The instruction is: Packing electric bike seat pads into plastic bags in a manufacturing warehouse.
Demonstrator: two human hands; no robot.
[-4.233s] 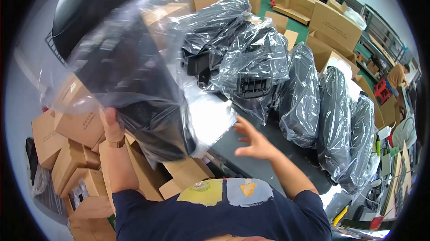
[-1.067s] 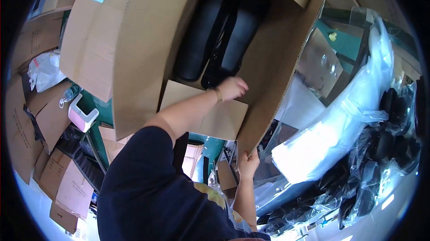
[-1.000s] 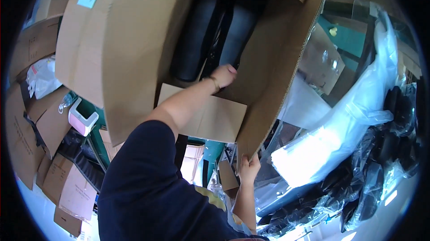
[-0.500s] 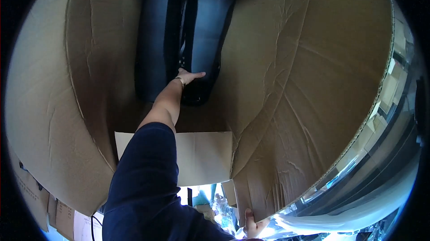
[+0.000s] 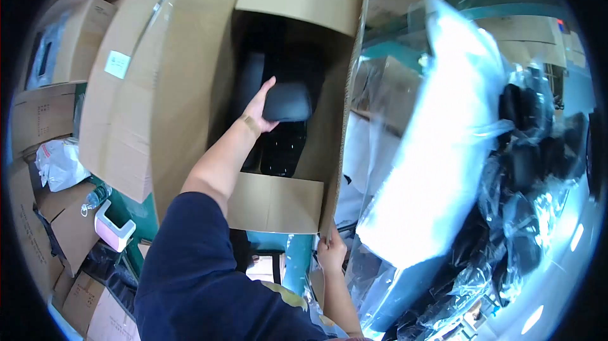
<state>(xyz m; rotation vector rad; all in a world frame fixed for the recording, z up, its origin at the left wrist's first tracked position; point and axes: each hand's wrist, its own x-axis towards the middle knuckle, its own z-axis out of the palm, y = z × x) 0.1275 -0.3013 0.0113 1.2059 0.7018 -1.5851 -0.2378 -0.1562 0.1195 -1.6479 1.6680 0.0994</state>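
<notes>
My left hand (image 5: 258, 108) reaches into a tall open cardboard box (image 5: 190, 56) and is closed on a smooth black part with a rounded end (image 5: 288, 101). My thumb and fingers grip its left side, and the far end fades into shadow. More long black parts (image 5: 278, 157) lie below it, some glossy; their exact kind cannot be made out. My right hand (image 5: 331, 252) is closed on the box's near right edge, beside the short near flap (image 5: 275, 201).
A large white plastic-wrapped bundle (image 5: 437, 144) stands right of the box, with black items in clear plastic (image 5: 525, 163) beyond. To the left are cartons (image 5: 76, 43), a white plastic bag (image 5: 60, 163), a bottle (image 5: 96, 195) and a pink and white object (image 5: 114, 227).
My view has drawn back from inside the box, so its outside and surroundings show. My left hand has taken hold of a black part and raised its end; my right hand stays on the edge.
</notes>
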